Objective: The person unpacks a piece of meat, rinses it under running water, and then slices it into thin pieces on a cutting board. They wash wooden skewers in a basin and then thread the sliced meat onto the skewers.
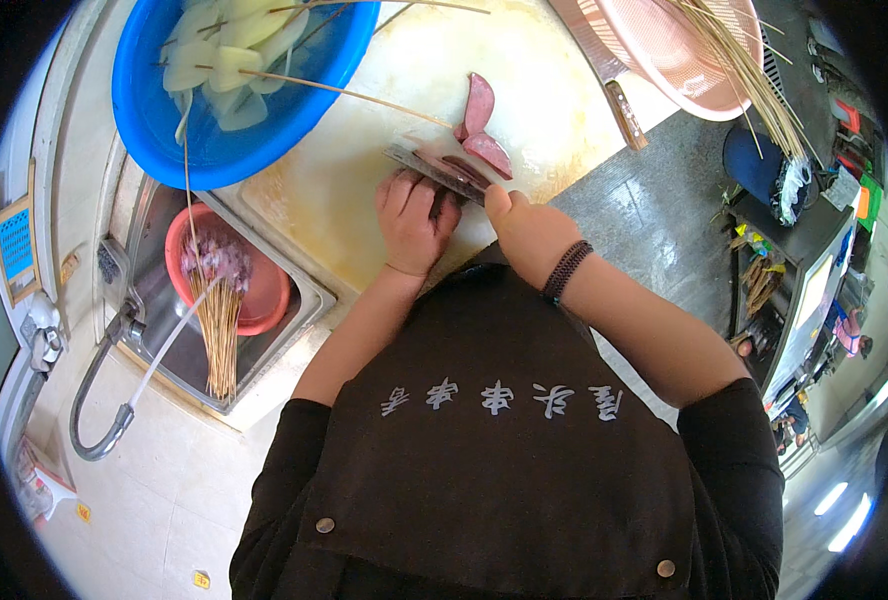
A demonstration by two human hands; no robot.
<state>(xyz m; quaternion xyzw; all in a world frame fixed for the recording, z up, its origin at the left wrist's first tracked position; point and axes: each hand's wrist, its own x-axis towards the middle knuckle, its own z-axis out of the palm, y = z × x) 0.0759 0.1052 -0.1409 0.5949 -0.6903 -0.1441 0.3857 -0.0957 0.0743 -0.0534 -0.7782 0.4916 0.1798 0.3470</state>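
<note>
My right hand (538, 232) grips a knife, its handle hidden in my fist. The broad blade (433, 171) slants across a pale, stained cutting board (324, 202). My left hand (418, 221) is close against the near side of the blade with its fingers curled under; whatever lies beneath them is hidden. Thin pinkish slices (459, 166) lean along the blade's far side, partly blurred. Beyond them rest two half-moon slices of pink sausage-like meat (480, 101) with darker rims, touching at their ends.
A blue basin (241, 154) holds pale vegetable slices in water, with skewers reaching over the board. In the sink (181, 360), a red bowl (271, 300) holds bundled skewers under a running tap (103, 442). A second knife (624, 112) lies beside a pink basket (714, 105) bearing bamboo skewers.
</note>
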